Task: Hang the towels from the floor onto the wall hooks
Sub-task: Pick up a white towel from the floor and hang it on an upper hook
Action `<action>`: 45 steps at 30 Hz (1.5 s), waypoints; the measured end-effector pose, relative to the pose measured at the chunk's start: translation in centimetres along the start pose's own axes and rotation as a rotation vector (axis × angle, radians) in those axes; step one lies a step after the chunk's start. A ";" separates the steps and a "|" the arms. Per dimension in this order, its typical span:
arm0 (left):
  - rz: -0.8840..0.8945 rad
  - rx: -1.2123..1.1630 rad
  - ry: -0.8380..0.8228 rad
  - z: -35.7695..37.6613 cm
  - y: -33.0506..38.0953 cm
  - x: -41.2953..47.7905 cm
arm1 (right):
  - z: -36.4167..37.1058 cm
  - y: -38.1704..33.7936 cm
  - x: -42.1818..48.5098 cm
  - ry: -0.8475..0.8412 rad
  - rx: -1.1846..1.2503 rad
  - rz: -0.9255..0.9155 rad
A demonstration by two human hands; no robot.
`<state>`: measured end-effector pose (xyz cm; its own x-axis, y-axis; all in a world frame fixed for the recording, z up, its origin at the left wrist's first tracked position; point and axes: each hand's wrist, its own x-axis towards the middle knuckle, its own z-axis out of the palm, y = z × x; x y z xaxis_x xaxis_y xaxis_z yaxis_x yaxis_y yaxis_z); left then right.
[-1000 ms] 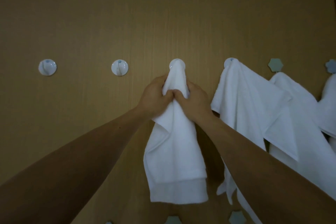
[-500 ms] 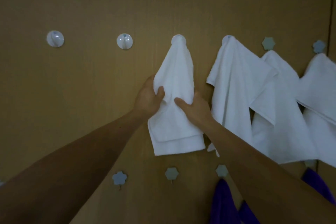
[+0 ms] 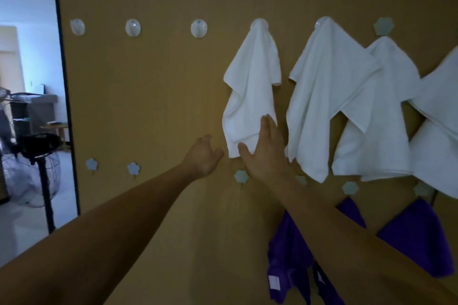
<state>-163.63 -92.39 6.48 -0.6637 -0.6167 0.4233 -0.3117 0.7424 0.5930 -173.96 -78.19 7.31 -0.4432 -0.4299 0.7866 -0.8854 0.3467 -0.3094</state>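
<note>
Smoothing white towel (image 3: 250,96): your right hand (image 3: 266,153) lies flat on its lower edge, fingers (image 3: 269,124) spread, gripping nothing; left hand (image 3: 204,156) open just left; free hook (image 3: 198,28) up-left.

The light is dim and warm on the wooden wall (image 3: 153,96) in front of me, so it reads a muddy brown. Cooler, brighter daylight seems to come from the room (image 3: 29,62) past its left edge. The white towels (image 3: 250,96) stay the brightest patches, with soft shadows beneath. My forearms blur near the bottom corners, and the wide lens bends the edges.
</note>
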 end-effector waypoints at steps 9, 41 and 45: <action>-0.136 0.122 -0.008 -5.5 -4.9 -8.5 | 1.9 -5.8 -7.1 -0.364 0.087 -0.034; -1.347 0.133 -0.015 -16.4 -46.5 -56.0 | 32.8 -44.5 -45.5 -1.630 0.287 -0.589; -1.493 0.063 -0.004 -14.9 -48.6 -61.0 | 35.0 -46.4 -50.5 -1.736 0.270 -0.707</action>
<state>-97.87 -94.74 -37.89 0.2833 -0.7975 -0.5326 -0.7154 -0.5456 0.4365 -115.36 -101.75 -36.71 0.4829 -0.7238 -0.4929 -0.8617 -0.2927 -0.4145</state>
